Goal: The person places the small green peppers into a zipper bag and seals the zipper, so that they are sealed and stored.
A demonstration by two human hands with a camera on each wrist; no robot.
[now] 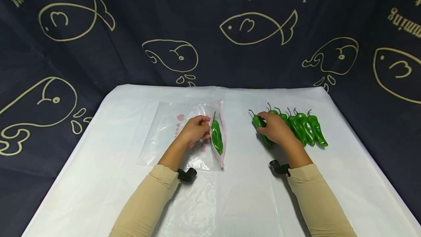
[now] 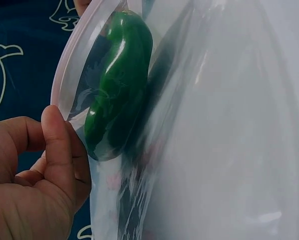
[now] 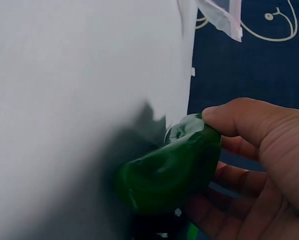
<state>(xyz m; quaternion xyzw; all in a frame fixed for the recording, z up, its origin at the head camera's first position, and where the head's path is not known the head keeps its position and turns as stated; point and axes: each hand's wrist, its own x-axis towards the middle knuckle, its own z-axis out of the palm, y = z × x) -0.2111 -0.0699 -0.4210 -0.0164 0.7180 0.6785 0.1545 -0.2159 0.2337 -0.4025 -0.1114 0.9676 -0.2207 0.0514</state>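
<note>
A clear zip bag [image 1: 164, 134] with pink prints and a pink-edged mouth lies on the left half of the table. My left hand [image 1: 195, 130] pinches the rim of its mouth between thumb and fingers, and the mouth gapes. One green pepper [image 1: 216, 137] lies at that mouth, stem pointing away; in the left wrist view the pepper [image 2: 120, 85] shows just inside the film. Over to the right, my right hand [image 1: 273, 129] grips another green pepper [image 3: 164, 172], thumb on one side and fingers on the other. Part of this pepper is hidden by the hand.
Several more green peppers [image 1: 307, 129] lie in a row just right of my right hand, stems toward the back. White sheeting [image 1: 243, 193] covers the table. Behind it hangs a dark cloth [image 1: 204, 6] with fish and whale drawings.
</note>
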